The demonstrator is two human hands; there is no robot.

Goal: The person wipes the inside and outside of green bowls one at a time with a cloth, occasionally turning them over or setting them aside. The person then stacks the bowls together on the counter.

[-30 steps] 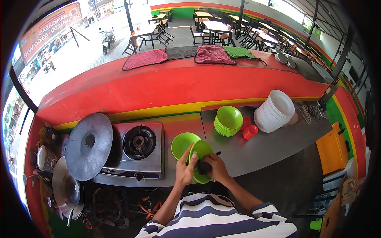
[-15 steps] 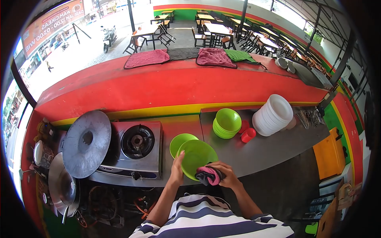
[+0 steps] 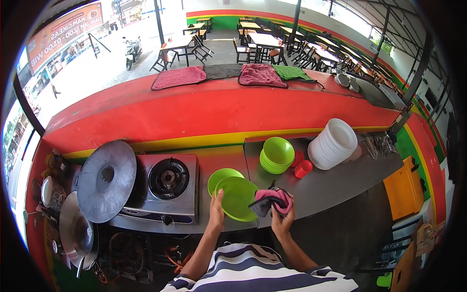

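Note:
My left hand (image 3: 217, 212) grips the left rim of a green bowl (image 3: 236, 198), whose inside faces up toward me. Behind it, partly covered, another green bowl (image 3: 224, 176) rests on the steel counter (image 3: 321, 187). Bunched in my right hand (image 3: 283, 223) is a pink and grey cloth (image 3: 270, 201), just right of the held bowl's rim. Farther right on the counter stand a stack of green bowls (image 3: 277, 155), a red cup (image 3: 303, 169) and a tall stack of white bowls (image 3: 333, 144).
Left of the bowls is a gas stove (image 3: 168, 178), with a large wok lid (image 3: 106, 181) and a metal wok (image 3: 77, 228) beyond. A red ledge (image 3: 219, 109) with cloths runs along the back. Cutlery (image 3: 378, 146) lies at the counter's right end.
The held bowl has turned from a steep tilt to facing up toward me. My right hand has moved out of the bowl to the right with the cloth, which now shows more pink.

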